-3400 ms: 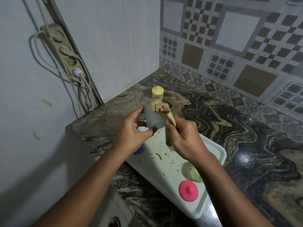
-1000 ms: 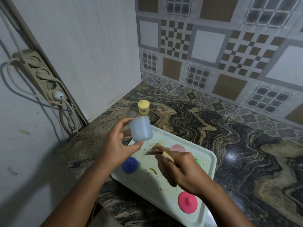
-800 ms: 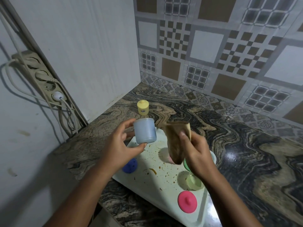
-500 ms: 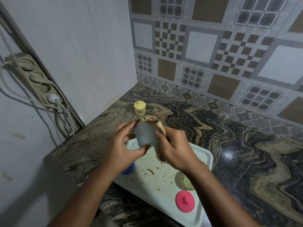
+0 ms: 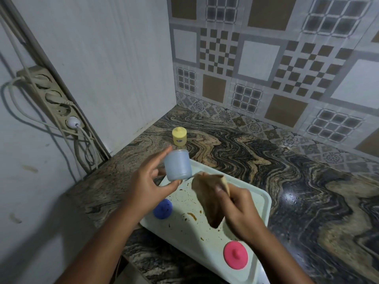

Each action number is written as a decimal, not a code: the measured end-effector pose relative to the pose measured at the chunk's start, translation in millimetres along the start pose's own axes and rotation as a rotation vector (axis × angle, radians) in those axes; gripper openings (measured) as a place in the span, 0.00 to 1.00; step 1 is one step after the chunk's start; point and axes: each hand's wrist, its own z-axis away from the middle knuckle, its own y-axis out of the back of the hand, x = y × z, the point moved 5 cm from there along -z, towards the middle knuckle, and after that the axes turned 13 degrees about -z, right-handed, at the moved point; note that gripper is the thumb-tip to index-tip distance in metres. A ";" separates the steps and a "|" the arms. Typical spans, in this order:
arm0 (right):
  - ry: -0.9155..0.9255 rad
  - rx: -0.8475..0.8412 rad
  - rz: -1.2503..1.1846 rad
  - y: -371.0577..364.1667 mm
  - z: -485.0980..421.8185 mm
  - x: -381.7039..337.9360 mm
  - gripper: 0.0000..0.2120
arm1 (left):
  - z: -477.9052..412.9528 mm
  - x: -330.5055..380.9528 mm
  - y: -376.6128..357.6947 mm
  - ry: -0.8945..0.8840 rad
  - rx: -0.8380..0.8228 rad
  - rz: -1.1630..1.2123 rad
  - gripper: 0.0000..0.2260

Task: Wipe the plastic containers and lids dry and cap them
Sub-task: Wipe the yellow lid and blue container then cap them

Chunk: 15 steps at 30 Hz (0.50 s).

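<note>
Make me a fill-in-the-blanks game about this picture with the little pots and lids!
1. The left hand holds a pale ____ container.
2. The right hand holds a brown ____.
3. The capped pot standing on the counter is ____.
4. The lid at the tray's near corner is ____.

Missing words: blue; cloth; yellow; pink

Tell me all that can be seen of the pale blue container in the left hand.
The pale blue container is a small round jar that looks like cloudy, see-through plastic. It has no lid on. It is held in the air above the far corner of the white tray, tilted a little. The left hand pinches it between thumb and fingers. The brown cloth in the right hand is close beside it; contact is unclear.
</note>
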 end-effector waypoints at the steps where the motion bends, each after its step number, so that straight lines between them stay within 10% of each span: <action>1: -0.011 0.071 -0.059 4.0 -5.1 -1.3 0.18 | 0.9 0.6 -1.4 0.001 -0.014 -0.016 0.40; 15: 0.168 -0.041 0.288 -16.6 -28.7 -7.4 0.20 | 0.0 -2.1 -11.6 0.088 0.058 -0.017 0.36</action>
